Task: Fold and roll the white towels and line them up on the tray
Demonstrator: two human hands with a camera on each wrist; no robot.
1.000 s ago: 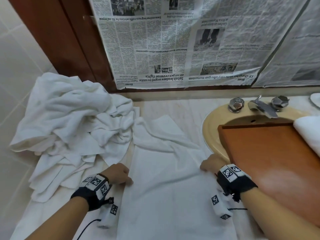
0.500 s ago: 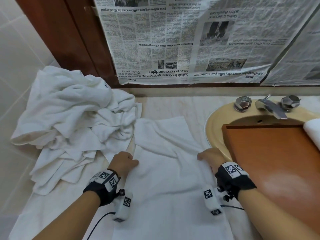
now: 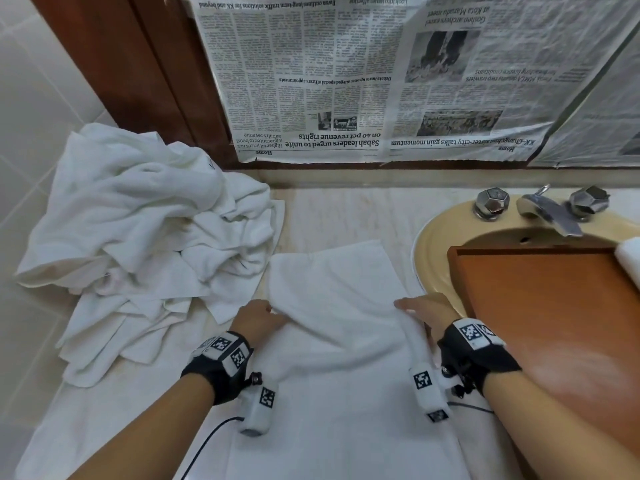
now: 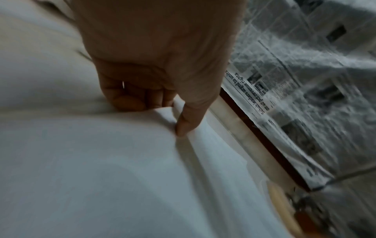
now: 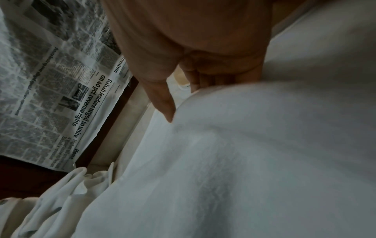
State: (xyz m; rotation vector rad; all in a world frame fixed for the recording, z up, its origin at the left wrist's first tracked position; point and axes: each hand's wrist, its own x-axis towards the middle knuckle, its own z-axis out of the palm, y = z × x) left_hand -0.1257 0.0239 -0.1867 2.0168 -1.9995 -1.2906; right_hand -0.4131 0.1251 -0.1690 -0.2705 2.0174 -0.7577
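White towel (image 3: 341,327): spread on marble counter (image 3: 349,216). Left hand (image 3: 258,318), right hand (image 3: 427,311): each pinches side edge, fingers curled. Towel pile (image 3: 138,237) left; wooden tray (image 3: 554,317) over sink (image 3: 440,237).

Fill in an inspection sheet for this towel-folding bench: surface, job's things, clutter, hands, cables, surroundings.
Surface: pale marble counter, largely under cloth.
Job's things: flat towel spread out; wooden tray over the basin; rolled towel on it.
Clutter: towel heap on the left.
Hands: left hand and right hand pinch the flat towel's side edges.
Cables: black cable from left wrist.
Surroundings: newspaper on wall, tap.
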